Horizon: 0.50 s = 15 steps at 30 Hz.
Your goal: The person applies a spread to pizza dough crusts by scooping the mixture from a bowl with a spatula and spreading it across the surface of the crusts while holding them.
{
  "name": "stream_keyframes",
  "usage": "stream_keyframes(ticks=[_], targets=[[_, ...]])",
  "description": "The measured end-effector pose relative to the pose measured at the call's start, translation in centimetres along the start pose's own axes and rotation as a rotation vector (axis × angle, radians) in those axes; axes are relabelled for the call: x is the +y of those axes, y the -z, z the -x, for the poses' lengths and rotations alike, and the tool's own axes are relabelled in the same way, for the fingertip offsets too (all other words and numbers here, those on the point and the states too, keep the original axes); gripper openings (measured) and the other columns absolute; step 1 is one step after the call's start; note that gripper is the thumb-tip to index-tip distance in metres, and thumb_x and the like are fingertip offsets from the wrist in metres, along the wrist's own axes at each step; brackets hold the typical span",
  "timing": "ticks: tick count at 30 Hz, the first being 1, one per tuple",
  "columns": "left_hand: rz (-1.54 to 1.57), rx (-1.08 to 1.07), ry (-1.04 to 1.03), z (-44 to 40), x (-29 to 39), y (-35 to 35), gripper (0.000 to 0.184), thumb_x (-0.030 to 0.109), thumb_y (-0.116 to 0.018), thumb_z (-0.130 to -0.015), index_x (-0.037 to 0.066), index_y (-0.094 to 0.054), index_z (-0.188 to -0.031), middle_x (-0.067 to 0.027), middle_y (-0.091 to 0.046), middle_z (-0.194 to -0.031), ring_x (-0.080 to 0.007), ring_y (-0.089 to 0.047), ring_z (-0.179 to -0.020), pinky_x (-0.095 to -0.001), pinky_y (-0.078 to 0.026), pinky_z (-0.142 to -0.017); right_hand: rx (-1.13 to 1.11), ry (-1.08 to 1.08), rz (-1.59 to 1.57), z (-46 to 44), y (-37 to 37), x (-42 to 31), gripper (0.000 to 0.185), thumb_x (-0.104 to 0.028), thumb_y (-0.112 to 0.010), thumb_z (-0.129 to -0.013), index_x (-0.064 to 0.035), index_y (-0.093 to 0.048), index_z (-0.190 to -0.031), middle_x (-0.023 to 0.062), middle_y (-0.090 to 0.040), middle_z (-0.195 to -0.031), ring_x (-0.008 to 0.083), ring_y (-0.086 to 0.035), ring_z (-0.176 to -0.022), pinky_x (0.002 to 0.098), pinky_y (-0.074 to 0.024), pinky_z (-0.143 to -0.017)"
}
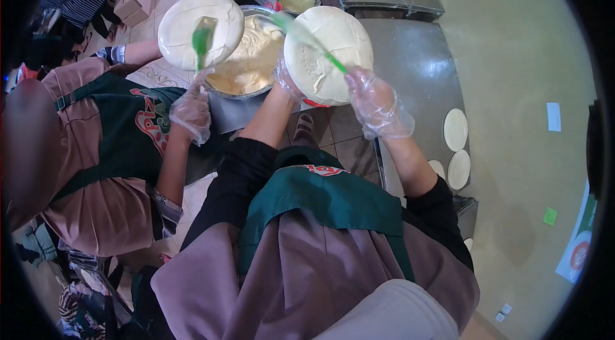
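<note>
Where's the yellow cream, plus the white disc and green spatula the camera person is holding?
Yellow cream point(248, 59): head view, swirled surface.
White disc point(325, 78): head view, lower face.
Green spatula point(332, 59): head view, handle.

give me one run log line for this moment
left hand: supporting round cream-white disc | right hand: gripping green spatula, contact with disc unclear | nearby: round metal bowl, pale-yellow mixture inside

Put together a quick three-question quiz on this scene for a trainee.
1. What does the wearer's right hand hold?
2. True or false: the wearer's left hand is ungloved.
3. In the picture, the white disc above that left hand is on which side of the large bowl? A) left B) right

Key: 1. A green spatula. 2. False; it wears a clear glove. 3. B.
</note>
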State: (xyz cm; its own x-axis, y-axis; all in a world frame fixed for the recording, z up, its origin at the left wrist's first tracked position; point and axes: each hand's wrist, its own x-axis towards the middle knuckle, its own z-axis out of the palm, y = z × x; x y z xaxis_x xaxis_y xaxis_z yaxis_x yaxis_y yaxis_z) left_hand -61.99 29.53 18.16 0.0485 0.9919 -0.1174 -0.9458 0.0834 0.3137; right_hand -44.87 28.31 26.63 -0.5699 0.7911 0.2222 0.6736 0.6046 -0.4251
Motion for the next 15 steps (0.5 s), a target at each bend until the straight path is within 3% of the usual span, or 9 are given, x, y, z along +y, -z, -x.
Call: stream_keyframes(ticks=[2, 4, 6, 8, 10, 11, 15], targets=[[0.146, -0.12, -0.008, 0.6, 0.0, -0.6, 0.049, 0.039, -0.038, -0.094, 0.007, -0.043, -0.131, -0.0135, -0.052, -0.126, -0.0264, -0.055, -0.111, -0.0425, -0.047, -0.093, -0.019, 0.036, -0.035, 0.4, 0.3, -0.1, 0.013, -0.014, -0.053, -0.09, -0.0053, -0.059, -0.098, 0.0189, -0.062, -0.083, 0.0368, -0.061, -0.072, 0.0407, -0.0485, -0.063], [0.084, -0.08, -0.018, -0.3, -0.4, 1.3, 0.051, 0.041, -0.036, -0.095, 0.009, -0.04, -0.134, -0.0132, -0.05, -0.129, -0.0266, -0.054, -0.113, -0.0432, -0.047, -0.094, -0.042, 0.071, -0.069, 0.3, 0.9, -0.1, 0.014, -0.014, -0.053, -0.09, -0.0056, -0.059, -0.099, 0.019, -0.062, -0.084, 0.0367, -0.061, -0.073, 0.0409, -0.0486, -0.063], [0.022, -0.038, -0.027, -0.2, -0.4, 1.5, 0.053, 0.043, -0.034, -0.095, 0.01, -0.037, -0.136, -0.0129, -0.047, -0.132, -0.0268, -0.052, -0.115, -0.044, -0.046, -0.095, 0.041, -0.115, -0.085, 0.0, 1.7, 0.1, 0.016, -0.019, -0.052, -0.09, -0.0089, -0.059, -0.101, 0.0186, -0.062, -0.082, 0.0385, -0.061, -0.073, 0.0457, -0.0496, -0.063], [0.284, -0.211, 0.072, 0.2, -0.2, 1.4, 0.053, 0.043, -0.034, -0.095, 0.01, -0.037, -0.136, -0.0134, -0.048, -0.131, -0.027, -0.053, -0.114, -0.0436, -0.047, -0.094, 0.071, -0.128, -0.064, -0.7, 2.1, 0.8, 0.016, -0.019, -0.052, -0.09, -0.0084, -0.059, -0.1, 0.0186, -0.062, -0.083, 0.0385, -0.061, -0.073, 0.0457, -0.0496, -0.064], [0.172, -0.112, 0.09, 0.3, 0.1, 0.7, 0.053, 0.043, -0.034, -0.095, 0.01, -0.037, -0.136, -0.0135, -0.048, -0.131, -0.0267, -0.053, -0.114, -0.0435, -0.047, -0.094, 0.104, -0.146, -0.041, -1.3, 2.2, 0.8, 0.017, -0.02, -0.051, -0.09, -0.0079, -0.058, -0.1, 0.0186, -0.062, -0.083, 0.0385, -0.061, -0.074, 0.0457, -0.0496, -0.065], [0.059, -0.014, 0.105, 0.3, 0.2, 0.1, 0.052, 0.042, -0.033, -0.095, 0.01, -0.037, -0.136, -0.0136, -0.047, -0.131, -0.0265, -0.053, -0.114, -0.0435, -0.047, -0.094, 0.033, -0.112, 0.001, -1.5, 2.1, 0.5, 0.017, -0.019, -0.052, -0.091, -0.0067, -0.059, -0.102, 0.0194, -0.062, -0.085, 0.0382, -0.061, -0.076, 0.044, -0.0488, -0.066], [0.087, -0.023, 0.126, 0.5, -0.1, -1.6, 0.05, 0.04, -0.033, -0.095, 0.009, -0.04, -0.134, -0.0133, -0.051, -0.128, -0.0263, -0.055, -0.112, -0.0433, -0.047, -0.093, -0.16, -0.046, -0.015, -1.7, 2.9, -0.7, 0.018, -0.017, -0.051, -0.092, -0.0054, -0.059, -0.103, 0.0211, -0.062, -0.086, 0.0375, -0.062, -0.08, 0.0417, -0.048, -0.068]])
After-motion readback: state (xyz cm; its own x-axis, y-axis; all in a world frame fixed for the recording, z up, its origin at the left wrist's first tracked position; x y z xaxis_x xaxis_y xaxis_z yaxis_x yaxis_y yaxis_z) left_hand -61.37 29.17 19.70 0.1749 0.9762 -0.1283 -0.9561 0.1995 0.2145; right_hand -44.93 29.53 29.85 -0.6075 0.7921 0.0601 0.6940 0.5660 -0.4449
